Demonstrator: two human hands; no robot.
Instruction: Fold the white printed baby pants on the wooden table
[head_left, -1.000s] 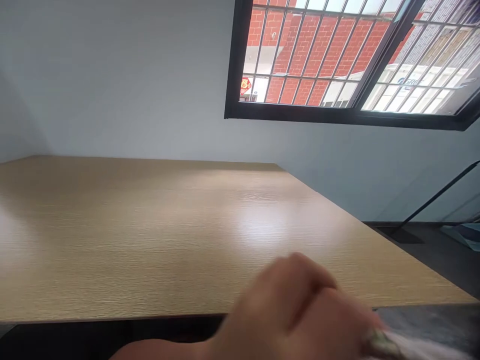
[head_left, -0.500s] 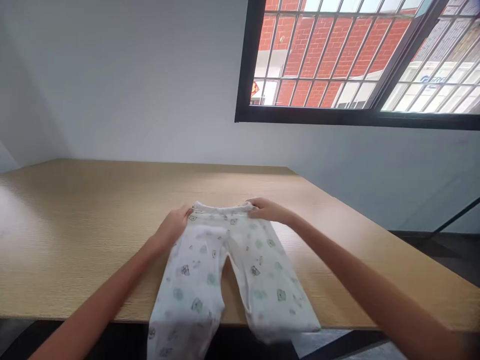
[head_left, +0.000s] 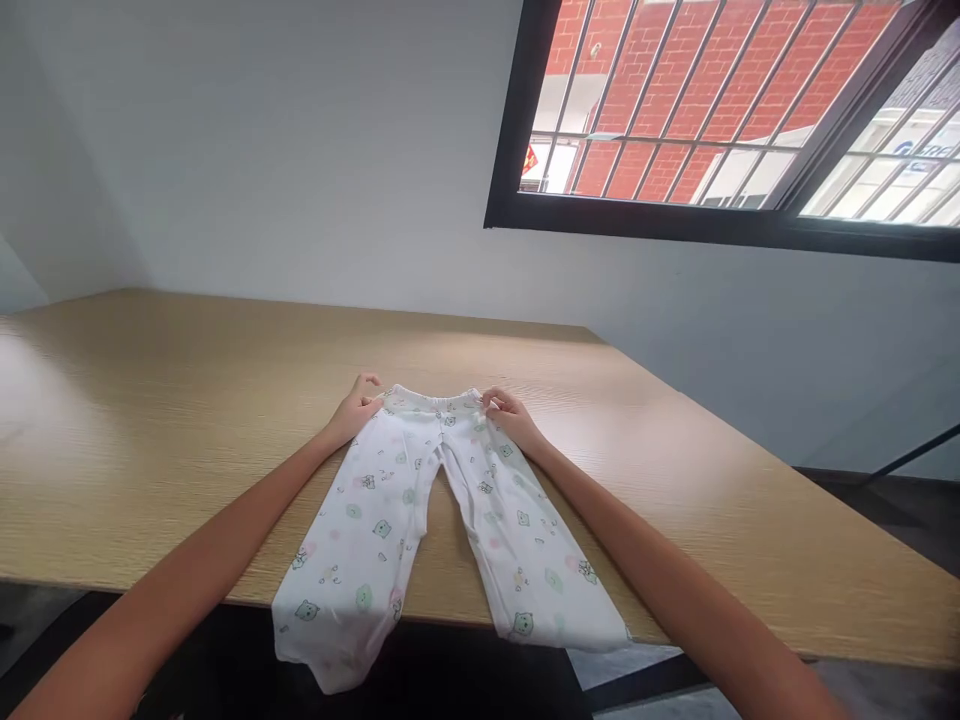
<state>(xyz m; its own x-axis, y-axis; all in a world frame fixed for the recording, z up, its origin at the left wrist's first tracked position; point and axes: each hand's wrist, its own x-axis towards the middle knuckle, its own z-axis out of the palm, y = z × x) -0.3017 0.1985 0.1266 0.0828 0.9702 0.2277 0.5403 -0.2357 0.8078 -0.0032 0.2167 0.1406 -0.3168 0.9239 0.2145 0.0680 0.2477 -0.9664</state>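
Trousers, white with small printed animals, lie flat on a wooden table, their cuffs hanging past its near edge. The left hand and the right hand each pinch narrowly at a waistband corner; a light, even pull there would best keep both legs smooth and straight.

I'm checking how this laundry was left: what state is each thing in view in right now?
White trousers with small green and pink prints: laid flat, unfolded, legs apart, cuffs overhanging the near edge.
Person's left hand: resting on the waistband's left end.
Person's right hand: resting on the waistband's right end.
Pale wood-grain table: bearing the trousers.
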